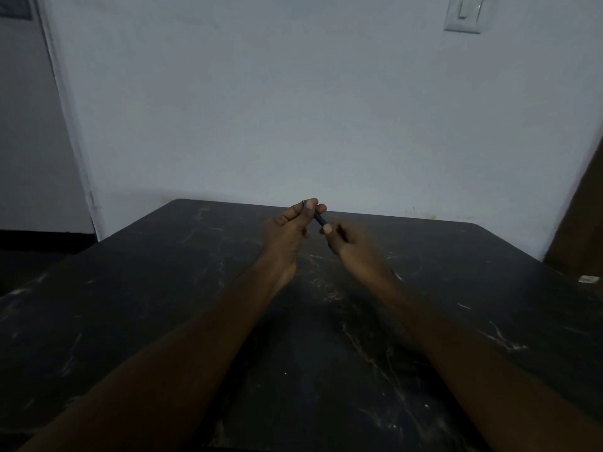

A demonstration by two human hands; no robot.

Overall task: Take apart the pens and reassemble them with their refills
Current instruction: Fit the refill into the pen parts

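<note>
The pen is dark and thin. It is up in the air, over the far part of the table, between the two hands. It is tilted, with its top end to the left and its low end to the right. Only a short bit of it shows between the fingers. A tiny point sticks out above the left fingers. The picture is dim and the pen is small, so I cannot tell if it is a whole pen or just one part.

The left hand holds the top end. Its fingers are curled round the pen and its thumb presses on it. The right hand pinches the low end with its thumb and a finger, and its other fingers are curled in. The two hands are close together but do not touch. Both bare arms reach out over the table.

The table is dark, with pale lines and marks all over it. A small white thing lies near its right edge, well apart from the hands. Behind the table is a pale wall. A light switch is high up on the wall, to the right. A brown board stands at the far right.
</note>
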